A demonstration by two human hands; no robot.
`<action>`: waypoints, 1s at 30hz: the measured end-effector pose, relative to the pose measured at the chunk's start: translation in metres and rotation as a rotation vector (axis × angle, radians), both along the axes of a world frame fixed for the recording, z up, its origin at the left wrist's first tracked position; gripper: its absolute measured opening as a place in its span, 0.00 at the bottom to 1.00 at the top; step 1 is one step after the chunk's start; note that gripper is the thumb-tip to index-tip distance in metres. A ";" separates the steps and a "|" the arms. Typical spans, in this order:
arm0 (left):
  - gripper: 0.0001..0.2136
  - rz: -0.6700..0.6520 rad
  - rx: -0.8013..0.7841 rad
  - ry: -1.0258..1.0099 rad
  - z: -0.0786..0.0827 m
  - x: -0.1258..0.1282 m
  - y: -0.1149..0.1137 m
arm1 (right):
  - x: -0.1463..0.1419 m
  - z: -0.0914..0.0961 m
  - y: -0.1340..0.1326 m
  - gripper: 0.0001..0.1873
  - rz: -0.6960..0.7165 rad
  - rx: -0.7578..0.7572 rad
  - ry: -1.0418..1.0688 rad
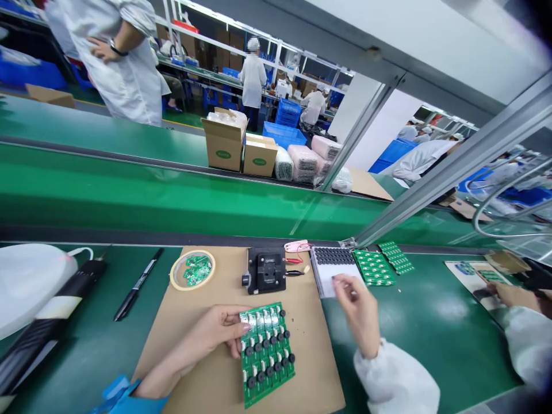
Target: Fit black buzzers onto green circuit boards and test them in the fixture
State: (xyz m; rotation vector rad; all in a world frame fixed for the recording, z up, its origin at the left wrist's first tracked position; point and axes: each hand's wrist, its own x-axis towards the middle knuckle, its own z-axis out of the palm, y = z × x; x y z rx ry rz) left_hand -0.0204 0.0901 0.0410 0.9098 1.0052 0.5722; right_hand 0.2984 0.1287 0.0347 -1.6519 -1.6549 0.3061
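Left hand (211, 333) grips the circuit board (267, 356) by its edge, long axis running away (board right of hand); right hand (356, 313) open, just over a notepad (334, 275).

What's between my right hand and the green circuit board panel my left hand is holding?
Nothing visible stands in the way. Only a bare stretch of the brown kraft paper mat separates your right hand from the green circuit board panel in your left hand. The black test fixture sits farther up the mat.
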 end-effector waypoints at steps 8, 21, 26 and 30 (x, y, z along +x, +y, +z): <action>0.29 0.033 -0.008 -0.012 -0.003 0.000 -0.003 | -0.089 -0.026 -0.040 0.15 0.335 -0.294 0.437; 0.31 0.083 -0.063 -0.046 -0.009 0.005 -0.006 | -0.089 -0.030 -0.050 0.10 0.323 -0.134 0.122; 0.28 0.073 -0.073 -0.097 -0.013 0.009 -0.008 | -0.095 -0.030 -0.058 0.12 0.217 -0.105 0.088; 0.27 0.090 -0.080 -0.106 -0.014 0.012 -0.008 | -0.099 -0.028 -0.064 0.14 0.167 -0.140 0.152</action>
